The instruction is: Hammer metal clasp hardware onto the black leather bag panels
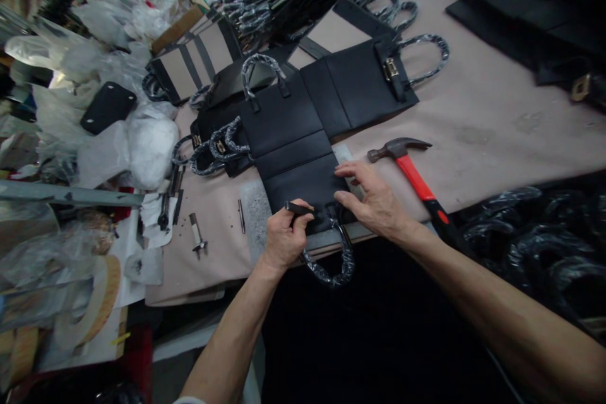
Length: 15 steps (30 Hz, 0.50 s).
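1. Where the near handle joins the black bag panel at its right end, the right hand is nearer, its thumb just beside that joint; the left hand is on the joint's left.
2. The panel lies flat at the near edge of the bench, its long axis running toward the far side and leaning left; the near handle loops out past that edge.
3. The left hand pinches a short dark tool crosswise above the panel. The right hand grasps nothing visible, fingers loosely spread at the panel's right edge; whether they press, I cannot tell.
4. A hammer lies right of the right hand, head toward the far side. A grey slab shows left of the panel, with a thin rod beside it.
5. The left hand hides the handle's other end; another bag lies beyond, toward the far side.
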Each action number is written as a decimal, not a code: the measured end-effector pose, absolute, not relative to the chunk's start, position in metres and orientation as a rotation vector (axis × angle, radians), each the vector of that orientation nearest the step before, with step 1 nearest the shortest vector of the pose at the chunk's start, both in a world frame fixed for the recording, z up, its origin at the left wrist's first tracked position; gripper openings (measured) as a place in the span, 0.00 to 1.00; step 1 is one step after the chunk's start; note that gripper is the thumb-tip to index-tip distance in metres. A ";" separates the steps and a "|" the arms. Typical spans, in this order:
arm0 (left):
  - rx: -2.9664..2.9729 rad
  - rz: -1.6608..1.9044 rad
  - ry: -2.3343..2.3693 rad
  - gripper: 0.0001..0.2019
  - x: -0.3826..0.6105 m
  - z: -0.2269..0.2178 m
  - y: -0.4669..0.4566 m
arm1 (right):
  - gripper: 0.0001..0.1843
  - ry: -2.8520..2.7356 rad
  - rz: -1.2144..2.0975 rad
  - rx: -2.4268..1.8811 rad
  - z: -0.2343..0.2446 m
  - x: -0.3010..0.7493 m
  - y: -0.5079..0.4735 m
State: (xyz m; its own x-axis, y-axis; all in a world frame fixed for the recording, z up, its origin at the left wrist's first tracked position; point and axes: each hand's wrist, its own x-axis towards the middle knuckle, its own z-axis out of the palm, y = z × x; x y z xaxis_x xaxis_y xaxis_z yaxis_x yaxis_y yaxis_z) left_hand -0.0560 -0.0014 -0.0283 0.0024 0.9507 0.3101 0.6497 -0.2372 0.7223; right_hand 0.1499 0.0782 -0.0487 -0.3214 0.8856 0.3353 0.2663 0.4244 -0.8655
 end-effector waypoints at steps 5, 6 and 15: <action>1.918 1.103 1.718 0.04 -0.050 -0.030 -0.004 | 0.14 -1.762 0.703 -1.148 -0.032 0.166 0.048; 1.921 1.103 1.730 0.04 -0.049 -0.030 -0.005 | 0.14 -1.759 0.648 -1.196 -0.030 0.172 0.045; 1.955 1.110 1.723 0.04 -0.046 -0.033 -0.006 | 0.15 -1.994 0.152 -1.640 -0.047 0.264 0.046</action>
